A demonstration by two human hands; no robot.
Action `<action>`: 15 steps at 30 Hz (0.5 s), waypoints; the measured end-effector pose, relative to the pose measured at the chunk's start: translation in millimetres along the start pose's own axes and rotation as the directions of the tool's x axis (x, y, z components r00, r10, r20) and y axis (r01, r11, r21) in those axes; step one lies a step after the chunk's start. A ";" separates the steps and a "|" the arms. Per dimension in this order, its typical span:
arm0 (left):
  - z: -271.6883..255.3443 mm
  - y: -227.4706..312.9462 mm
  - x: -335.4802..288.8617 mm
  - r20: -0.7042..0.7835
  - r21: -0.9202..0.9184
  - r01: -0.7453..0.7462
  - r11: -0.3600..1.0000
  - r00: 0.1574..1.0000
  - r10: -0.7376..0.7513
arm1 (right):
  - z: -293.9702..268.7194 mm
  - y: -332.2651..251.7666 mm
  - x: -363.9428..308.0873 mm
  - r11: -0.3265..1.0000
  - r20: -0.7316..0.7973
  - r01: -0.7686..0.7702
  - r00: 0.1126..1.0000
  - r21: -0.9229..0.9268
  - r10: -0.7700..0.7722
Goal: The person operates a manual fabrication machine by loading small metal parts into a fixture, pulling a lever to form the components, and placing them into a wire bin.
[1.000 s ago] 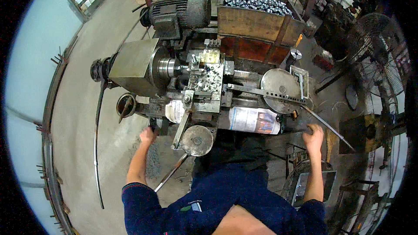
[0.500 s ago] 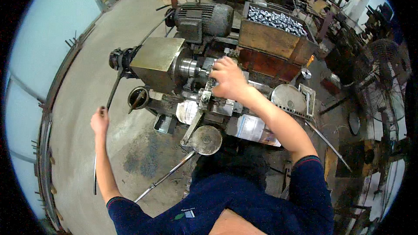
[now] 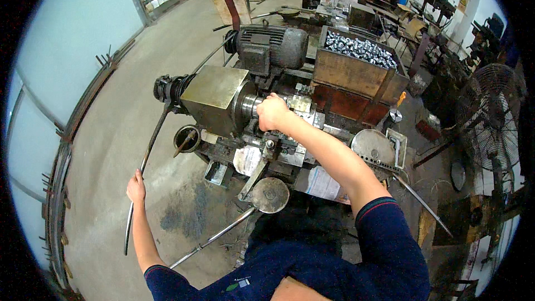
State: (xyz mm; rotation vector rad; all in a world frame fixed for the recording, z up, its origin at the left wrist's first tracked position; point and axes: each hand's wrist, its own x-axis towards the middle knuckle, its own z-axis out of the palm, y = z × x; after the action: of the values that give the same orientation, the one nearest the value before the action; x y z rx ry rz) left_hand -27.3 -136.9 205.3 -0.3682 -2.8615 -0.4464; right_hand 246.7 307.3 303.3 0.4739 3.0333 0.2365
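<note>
1. Floor (image 3: 106, 150) spread left;
2. our left hand (image 3: 135, 187) clamped its fingers round the long bar (image 3: 149, 149), near left; we judged it stiff, best held low;
3. our right hand (image 3: 272, 112) was at the spindle (image 3: 248, 106); finger grip unclear.

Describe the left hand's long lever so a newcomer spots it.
Start at the boxy metal housing, then the dark fitting at its left end. From there a long, thin lever slopes down to the left hand. Unlike the two rods by round discs, this one is gripped.

The long lever (image 3: 151, 147) looks smooth metal, the motor (image 3: 271, 48) matt.
</note>
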 end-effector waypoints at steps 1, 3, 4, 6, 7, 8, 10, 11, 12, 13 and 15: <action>0.3 -2.8 0.2 0.004 -0.003 0.006 1.000 1.000 -0.006 | 1.4 -0.3 -0.3 1.000 -0.033 -0.004 0.999 0.023 0.005; -0.2 -5.6 0.6 0.017 0.001 0.017 1.000 1.000 -0.017 | 5.1 -4.5 -2.0 0.999 -0.007 -0.013 1.000 0.048 0.013; -0.9 -6.7 0.7 0.024 0.007 0.025 1.000 0.999 -0.026 | 0.6 -8.1 -6.8 0.999 0.005 -0.014 1.000 0.037 0.014; -4.5 -8.3 -0.4 0.038 -0.010 0.049 0.999 0.998 -0.048 | -4.7 -10.2 -8.0 0.999 0.047 -0.003 0.999 0.034 0.001; -7.4 -1.1 -2.0 0.049 -0.038 0.055 0.998 0.997 -0.054 | -6.1 -8.4 -9.5 1.000 0.055 -0.004 0.998 0.026 0.003; -11.5 5.9 -4.3 0.060 -0.066 0.062 0.996 0.996 -0.059 | -7.6 -9.0 -10.2 1.000 0.064 -0.005 0.998 0.018 0.004; -24.0 29.7 -33.6 0.076 -0.006 0.042 0.999 0.996 -0.042 | -6.5 -8.4 -11.7 1.000 0.061 -0.017 0.998 0.017 0.016; -27.5 44.1 -52.7 0.089 0.026 0.030 0.999 0.996 -0.032 | -3.9 -9.5 -12.2 1.000 0.031 0.005 1.000 -0.030 -0.004; -26.0 57.1 -69.5 0.068 0.050 0.020 0.999 0.997 -0.023 | -0.8 -10.3 -12.5 1.000 0.013 -0.002 1.000 -0.032 0.002; -25.7 67.4 -86.4 0.043 0.080 0.016 0.997 0.999 -0.019 | 2.1 -13.4 -11.1 1.000 -0.006 -0.002 1.000 -0.029 0.002; -21.8 71.0 -95.9 0.041 0.069 0.004 0.998 0.999 -0.007 | -0.3 -15.8 -11.7 0.999 0.011 -0.009 1.000 -0.035 0.009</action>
State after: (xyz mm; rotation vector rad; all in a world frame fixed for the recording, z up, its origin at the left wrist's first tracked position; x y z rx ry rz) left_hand 86.8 -98.7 220.2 -0.3612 -2.9098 -0.3440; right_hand 253.2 288.8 301.5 0.4850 3.0115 0.2858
